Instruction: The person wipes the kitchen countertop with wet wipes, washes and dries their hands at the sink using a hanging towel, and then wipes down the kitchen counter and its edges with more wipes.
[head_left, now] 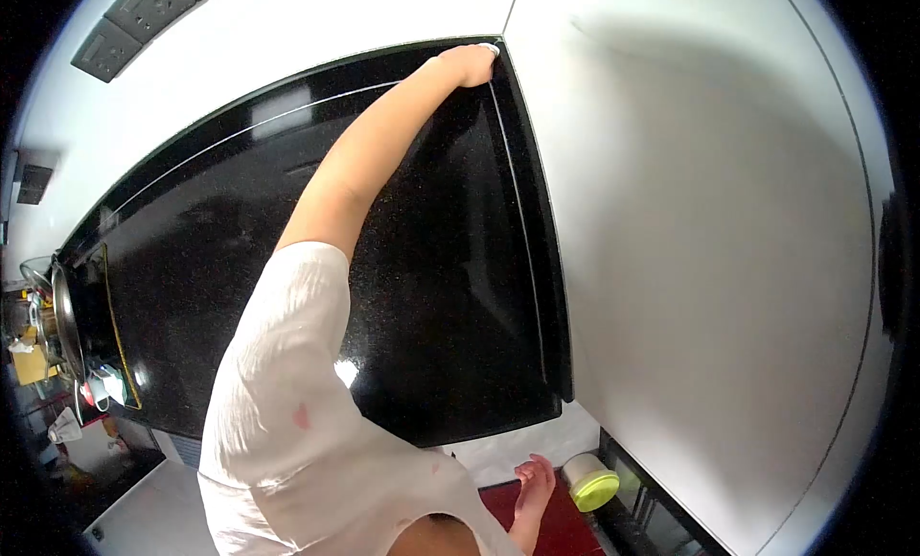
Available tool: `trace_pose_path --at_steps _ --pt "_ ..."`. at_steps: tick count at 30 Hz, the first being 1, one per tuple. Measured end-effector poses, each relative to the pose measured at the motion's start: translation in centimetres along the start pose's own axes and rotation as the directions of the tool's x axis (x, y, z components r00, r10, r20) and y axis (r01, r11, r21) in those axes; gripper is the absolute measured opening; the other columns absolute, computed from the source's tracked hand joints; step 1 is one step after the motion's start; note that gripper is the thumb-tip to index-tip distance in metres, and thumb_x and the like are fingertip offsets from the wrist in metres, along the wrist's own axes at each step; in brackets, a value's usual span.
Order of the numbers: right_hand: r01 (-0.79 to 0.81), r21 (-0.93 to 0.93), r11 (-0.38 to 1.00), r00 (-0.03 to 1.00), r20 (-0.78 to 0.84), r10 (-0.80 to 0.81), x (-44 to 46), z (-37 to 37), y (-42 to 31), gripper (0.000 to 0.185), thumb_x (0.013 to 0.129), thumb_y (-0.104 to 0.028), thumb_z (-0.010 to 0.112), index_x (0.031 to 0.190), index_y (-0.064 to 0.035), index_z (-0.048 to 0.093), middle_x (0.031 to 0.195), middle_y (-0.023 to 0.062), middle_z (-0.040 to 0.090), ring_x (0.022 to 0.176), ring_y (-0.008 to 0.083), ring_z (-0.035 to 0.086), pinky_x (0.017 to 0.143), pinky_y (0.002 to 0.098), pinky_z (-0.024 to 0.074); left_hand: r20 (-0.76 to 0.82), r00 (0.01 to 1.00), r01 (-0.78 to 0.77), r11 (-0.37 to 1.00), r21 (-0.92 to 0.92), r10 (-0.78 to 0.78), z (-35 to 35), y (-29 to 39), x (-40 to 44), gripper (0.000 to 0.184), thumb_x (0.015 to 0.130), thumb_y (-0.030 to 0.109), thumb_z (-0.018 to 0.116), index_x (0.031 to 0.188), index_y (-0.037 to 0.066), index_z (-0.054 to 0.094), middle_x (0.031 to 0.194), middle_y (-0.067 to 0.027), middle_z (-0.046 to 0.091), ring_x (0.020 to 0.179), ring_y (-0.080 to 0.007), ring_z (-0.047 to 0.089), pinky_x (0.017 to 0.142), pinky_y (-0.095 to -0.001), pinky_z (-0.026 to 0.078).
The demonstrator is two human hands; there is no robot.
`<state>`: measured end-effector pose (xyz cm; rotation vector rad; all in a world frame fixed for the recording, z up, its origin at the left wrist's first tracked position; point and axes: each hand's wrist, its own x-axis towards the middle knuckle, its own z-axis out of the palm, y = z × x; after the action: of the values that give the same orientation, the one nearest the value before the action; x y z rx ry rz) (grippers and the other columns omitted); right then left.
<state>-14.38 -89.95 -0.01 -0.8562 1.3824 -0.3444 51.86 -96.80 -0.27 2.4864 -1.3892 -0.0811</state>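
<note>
My left hand [468, 65] reaches across the glossy black countertop [422, 268] to its far right corner, where the two white walls meet. Its fingers are closed and pressed down there. A bit of something white [490, 49] shows at the fingertips, too small to name. Low on the right, my right hand [535, 484] hangs beside my body in front of the counter, fingers loosely bent and apart, holding nothing. Close to it stands a pale tub with a yellow-green lid [594, 491].
Black wall sockets [129, 29] are at the upper left. A metal pan [65, 316] and cluttered kitchen items stand at the far left, by a yellow-edged strip [120, 335]. A raised black edge [537, 220] runs along the right wall. A red surface [498, 508] lies below.
</note>
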Motion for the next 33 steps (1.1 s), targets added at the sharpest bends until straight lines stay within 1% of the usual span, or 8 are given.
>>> trace_pose_path --at_steps 6,7,10,18,20,24,28,33 --pt "0.01 0.021 1.0 0.999 0.038 -0.011 -0.3 1.7 -0.2 0.019 0.081 -0.015 0.053 0.091 0.0008 0.054 0.066 0.0039 0.055 0.063 0.0138 0.054 0.064 0.0279 0.046 0.19 0.978 0.071 0.994 0.085 -0.086 0.1 1.5 -0.9 0.028 0.067 0.008 0.046 0.088 -0.008 0.053 0.091 -0.0256 0.056 0.086 -0.0363 0.055 0.076 -0.0415 0.044" --pt "0.008 0.02 1.0 0.999 0.036 -0.009 -0.4 1.8 -0.2 0.018 0.08 -0.013 0.051 0.092 0.001 0.053 0.065 0.0039 0.055 0.062 0.0134 0.054 0.063 0.0271 0.0458 0.048 0.998 0.041 0.998 -0.056 -0.038 1.1 0.7 -1.1 0.029 0.065 0.007 0.045 0.088 -0.011 0.052 0.094 -0.028 0.054 0.09 -0.0378 0.053 0.079 -0.0407 0.043" --pt "0.017 0.019 1.0 1.0 0.024 -0.017 -0.6 2.0 0.0 0.017 0.078 -0.008 0.047 0.093 0.0015 0.051 0.064 0.0039 0.053 0.06 0.0126 0.052 0.062 0.0255 0.0454 0.148 0.987 0.1 0.966 -0.238 -0.065 1.8 0.8 -1.1 0.031 0.066 0.008 0.043 0.088 -0.013 0.05 0.094 -0.0299 0.053 0.093 -0.0392 0.051 0.082 -0.0397 0.041" --pt "0.06 0.001 0.998 0.998 0.021 -0.06 -1.2 0.9 0.3 0.017 0.079 -0.009 0.049 0.092 0.0009 0.053 0.063 0.0032 0.052 0.059 0.0115 0.051 0.061 0.0262 0.0456 -0.226 0.963 0.067 0.941 -0.33 -0.148 1.8 0.7 -1.4 0.035 0.073 0.02 0.042 0.084 -0.012 0.053 0.087 -0.0301 0.054 0.09 -0.0377 0.053 0.081 -0.0391 0.04" --pt "0.061 0.018 0.998 0.998 0.011 -0.061 -1.2 1.0 0.3 0.017 0.079 -0.009 0.049 0.092 0.0004 0.053 0.064 0.0033 0.053 0.059 0.0117 0.052 0.061 0.0264 0.046 -0.21 0.938 0.162 0.884 -0.439 -0.276 0.5 1.5 -1.6 0.041 0.076 0.029 0.041 0.083 -0.009 0.055 0.083 -0.0281 0.055 0.085 -0.0379 0.054 0.079 -0.0394 0.041" --pt "0.058 0.012 0.998 0.998 -0.002 -0.058 -1.2 1.5 0.1 0.016 0.079 -0.009 0.049 0.091 -0.0001 0.054 0.065 0.0033 0.054 0.061 0.0122 0.054 0.063 0.0264 0.0466 -0.16 0.715 0.464 0.633 -0.62 -0.681 -2.3 4.8 -1.4 0.052 0.078 0.044 0.043 0.074 -0.005 0.061 0.076 -0.024 0.058 0.079 -0.0362 0.057 0.075 -0.0401 0.044" --pt "0.052 0.039 0.998 0.999 -0.015 -0.051 -1.5 1.5 -0.1 0.016 0.08 -0.01 0.049 0.091 0.0005 0.053 0.065 0.0036 0.054 0.062 0.0124 0.054 0.063 0.0259 0.0467 -0.237 0.601 0.53 0.603 -0.597 -0.763 -0.3 3.6 0.5 0.044 0.079 0.037 0.042 0.074 -0.001 0.063 0.077 -0.0225 0.059 0.077 -0.0363 0.058 0.072 -0.0407 0.045" --pt "0.071 0.025 0.997 0.997 0.027 -0.072 -1.3 0.6 0.5 0.017 0.08 -0.01 0.048 0.092 0.0015 0.053 0.066 0.0042 0.054 0.062 0.0126 0.054 0.063 0.0262 0.0461 -0.257 0.886 0.297 0.898 -0.325 -0.386 -0.2 2.4 -3.5 0.033 0.077 0.024 0.044 0.07 -0.005 0.058 0.074 -0.0246 0.057 0.075 -0.0363 0.057 0.07 -0.0428 0.045"
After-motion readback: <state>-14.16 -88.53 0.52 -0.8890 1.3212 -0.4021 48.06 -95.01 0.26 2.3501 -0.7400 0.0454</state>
